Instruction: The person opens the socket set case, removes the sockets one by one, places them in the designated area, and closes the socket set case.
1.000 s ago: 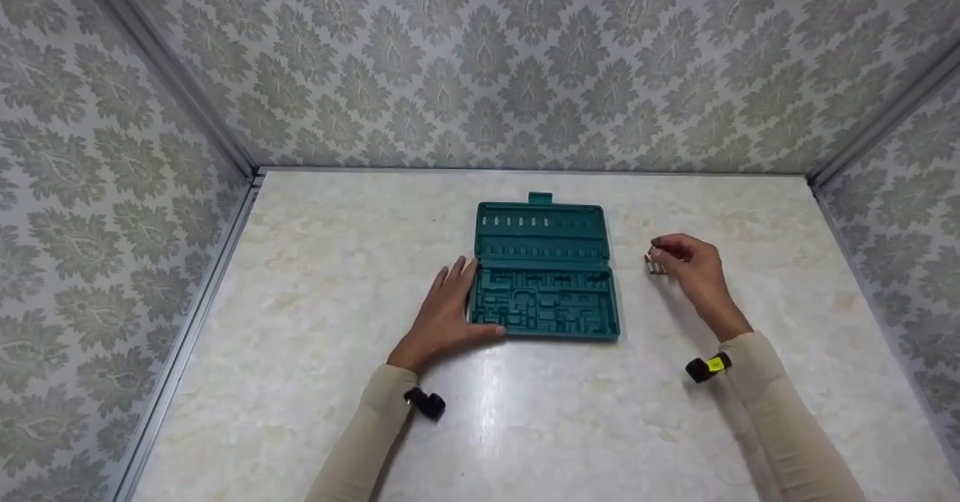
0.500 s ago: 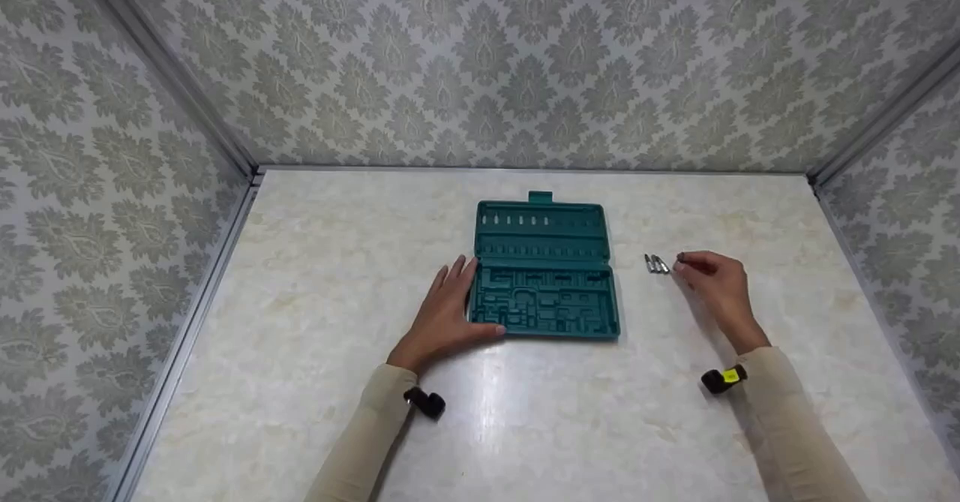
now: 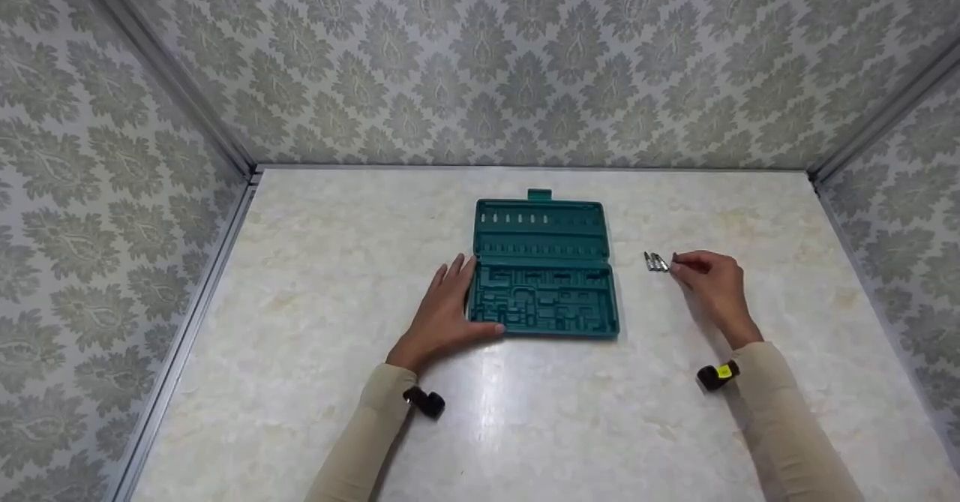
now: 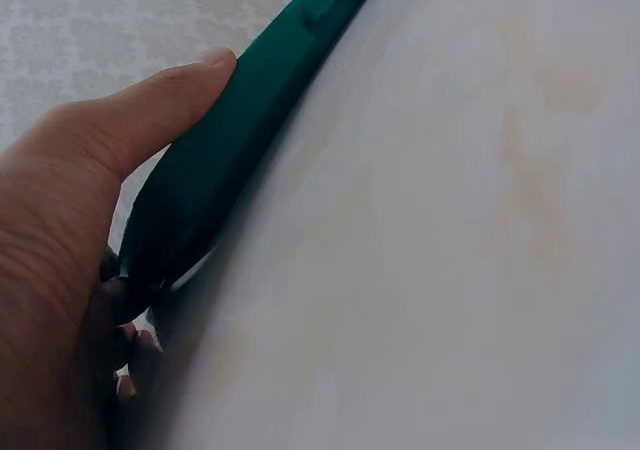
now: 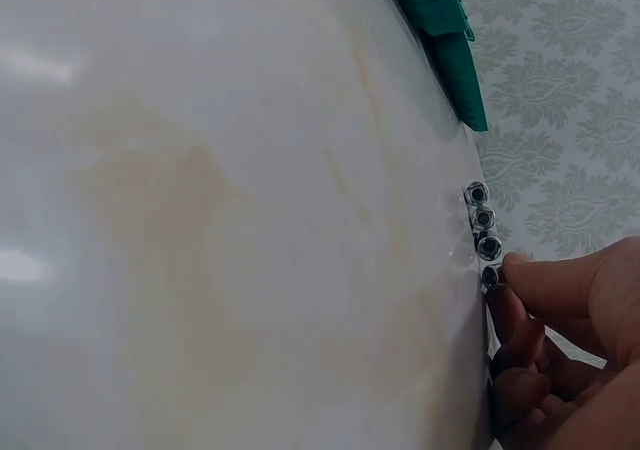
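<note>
A green plastic socket-set case [image 3: 541, 299] lies open in the head view, its moulded recesses showing. My left hand [image 3: 442, 307] rests against its near left corner, thumb along the front edge and straight fingers along the left side. The left wrist view has that thumb on the case wall [image 4: 205, 160]. To the right of the case, several small chrome sockets [image 3: 656, 263] lie side by side. My right hand [image 3: 716, 284] pinches the rightmost socket [image 5: 491, 277] between thumb and index finger, close beside the others in the row [image 5: 484, 218].
The case's raised lid [image 3: 541, 243] lies back toward the far wall, with a latch tab [image 3: 539, 194] on its far edge. A pale marbled table [image 3: 330, 262] extends all round. Patterned wall panels [image 3: 487, 59] enclose the back and sides.
My right hand has moved right from over the sockets, uncovering them, then shifted slightly back left to the row's right end. The left hand and case stay in place.
</note>
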`<state>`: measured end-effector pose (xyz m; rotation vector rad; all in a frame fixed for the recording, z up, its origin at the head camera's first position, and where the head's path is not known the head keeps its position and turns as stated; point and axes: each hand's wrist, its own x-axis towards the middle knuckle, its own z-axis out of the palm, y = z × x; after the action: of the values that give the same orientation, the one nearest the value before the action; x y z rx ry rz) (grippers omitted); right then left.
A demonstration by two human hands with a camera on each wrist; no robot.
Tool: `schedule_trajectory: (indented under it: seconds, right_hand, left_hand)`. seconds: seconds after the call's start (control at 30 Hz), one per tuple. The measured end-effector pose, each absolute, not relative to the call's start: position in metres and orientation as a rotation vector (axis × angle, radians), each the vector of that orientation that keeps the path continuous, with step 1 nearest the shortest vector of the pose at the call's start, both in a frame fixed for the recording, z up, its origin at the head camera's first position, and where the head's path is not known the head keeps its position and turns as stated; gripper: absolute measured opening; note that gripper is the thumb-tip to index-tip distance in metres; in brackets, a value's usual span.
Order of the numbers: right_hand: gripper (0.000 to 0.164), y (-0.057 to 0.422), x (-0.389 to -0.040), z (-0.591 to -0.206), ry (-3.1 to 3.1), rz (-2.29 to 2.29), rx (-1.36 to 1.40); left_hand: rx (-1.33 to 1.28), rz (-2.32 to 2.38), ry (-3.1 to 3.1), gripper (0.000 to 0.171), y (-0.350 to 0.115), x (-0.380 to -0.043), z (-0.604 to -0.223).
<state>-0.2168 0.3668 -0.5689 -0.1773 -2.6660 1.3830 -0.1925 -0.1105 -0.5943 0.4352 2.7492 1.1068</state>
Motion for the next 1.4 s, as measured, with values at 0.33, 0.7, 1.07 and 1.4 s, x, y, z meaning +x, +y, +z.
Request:
schedule_trajectory:
  seconds: [0.33,0.7,1.07,1.4]
  right_hand:
    - [0.024,0.363,-0.219,-0.569,-2.700,1.324,-0.203]
    - [0.023,0.358,-0.221,-0.564,-2.738,1.283,-0.239]
    - [0.039,0.360,-0.222,-0.556,-2.738,1.307,-0.311]
    - [0.045,0.346,-0.230,-0.532,-2.687,1.359,-0.211]
  left_hand:
    - [0.459,1.093,2.758,0.137,-0.110,-0.193,-0.594]
    - [0.481,1.075,2.761,0.140,-0.111,-0.194,-0.595]
    - [0.436,1.098,2.753,0.139,-0.109,-0.191,-0.593]
    - [0.431,1.107,2.744,0.138,-0.110,-0.190,-0.592]
